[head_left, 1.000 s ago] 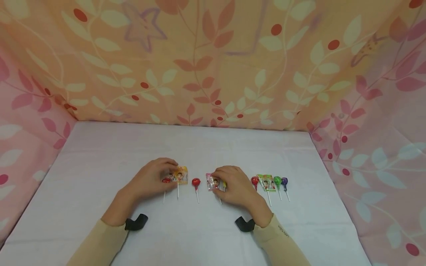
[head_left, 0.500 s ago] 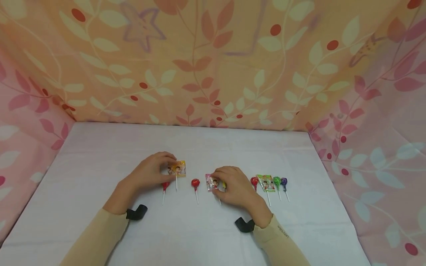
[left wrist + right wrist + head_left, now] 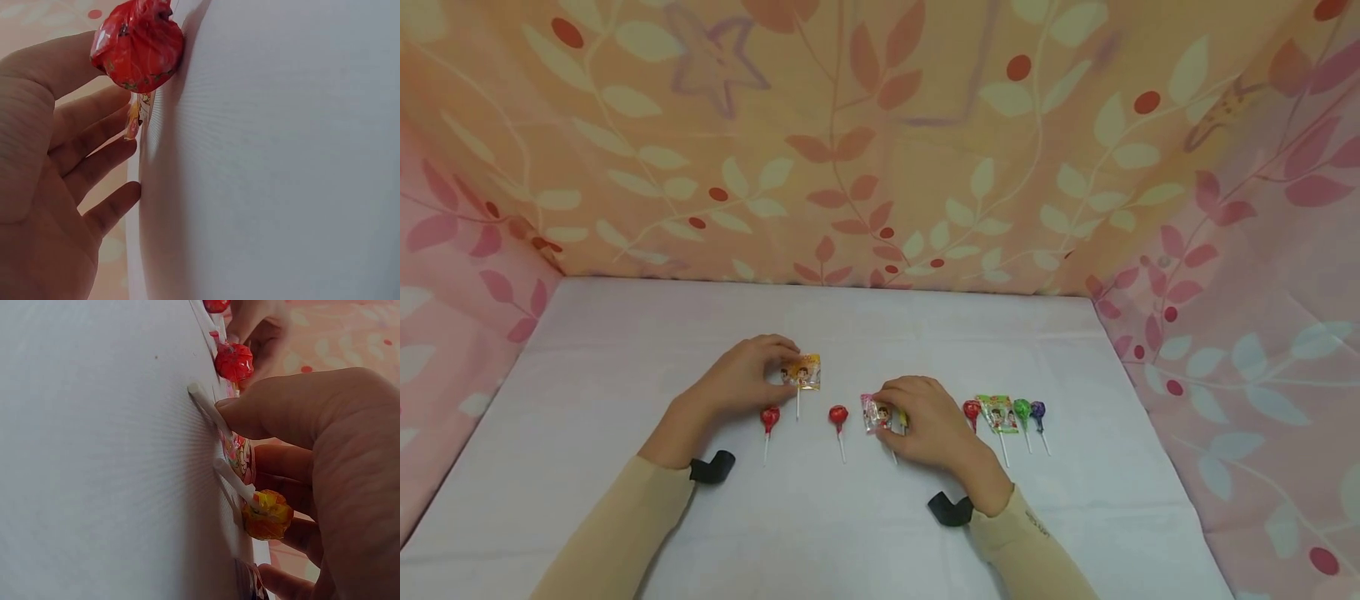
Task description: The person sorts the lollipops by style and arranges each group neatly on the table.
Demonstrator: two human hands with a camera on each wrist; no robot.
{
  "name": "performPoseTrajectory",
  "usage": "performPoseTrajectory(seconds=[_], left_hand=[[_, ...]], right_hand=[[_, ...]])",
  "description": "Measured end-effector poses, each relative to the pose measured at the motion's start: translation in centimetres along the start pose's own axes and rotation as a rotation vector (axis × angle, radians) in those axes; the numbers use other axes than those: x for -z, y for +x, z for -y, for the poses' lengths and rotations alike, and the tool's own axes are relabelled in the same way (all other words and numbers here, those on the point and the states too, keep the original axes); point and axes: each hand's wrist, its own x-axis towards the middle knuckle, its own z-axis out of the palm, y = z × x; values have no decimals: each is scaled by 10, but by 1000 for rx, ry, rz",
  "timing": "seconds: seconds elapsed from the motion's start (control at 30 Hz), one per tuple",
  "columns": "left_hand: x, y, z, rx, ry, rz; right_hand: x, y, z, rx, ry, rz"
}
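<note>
My left hand (image 3: 743, 375) pinches a flat lollipop in a yellow-orange wrapper (image 3: 808, 373) by its left side, thumb below and fingers above, its white stick pointing toward me. Just below that thumb lies a round red lollipop (image 3: 770, 418), large in the left wrist view. Another red lollipop (image 3: 838, 414) lies between the hands. My right hand (image 3: 928, 421) holds a flat lollipop in a pink wrapper (image 3: 876, 413) between thumb and fingers. Under its palm is a round yellow-orange lollipop (image 3: 267, 515), mostly hidden in the head view.
Right of my right hand lie a red lollipop (image 3: 972, 410), a flat green-wrapped one (image 3: 998, 412), a round green one (image 3: 1022, 410) and a purple one (image 3: 1038, 411). A white cloth (image 3: 820, 533) covers the table. Patterned curtains (image 3: 880, 150) stand at the back and sides.
My left hand has moved away from me with the yellow-wrapped lollipop, uncovering the red lollipop beneath. My right hand has stayed on the pink-wrapped lollipop.
</note>
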Motion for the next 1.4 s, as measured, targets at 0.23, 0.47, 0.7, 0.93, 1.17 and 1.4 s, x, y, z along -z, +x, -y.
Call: performPoseTrajectory(seconds=[0.23,0.47,0.7,0.93,1.17,1.4], left_hand=[[-1,7,3,-10,23,-10],[-4,13,7,-29,24,-13],[-5,12,10,-36,-5,-29],[-9,11,18,-72,-78,-59],[-15,9,29,-82,-182,-88],[-19,7,33,-96,-202,-108]], right_hand=[[2,0,2,-19,-5,18],[0,0,1,-25,-8,19],[-1,0,1,-23,-4,19],[-1,0,1,-15,-14,16],[-1,1,-1,21,-3,-23],[-2,2,0,33,8,-44]])
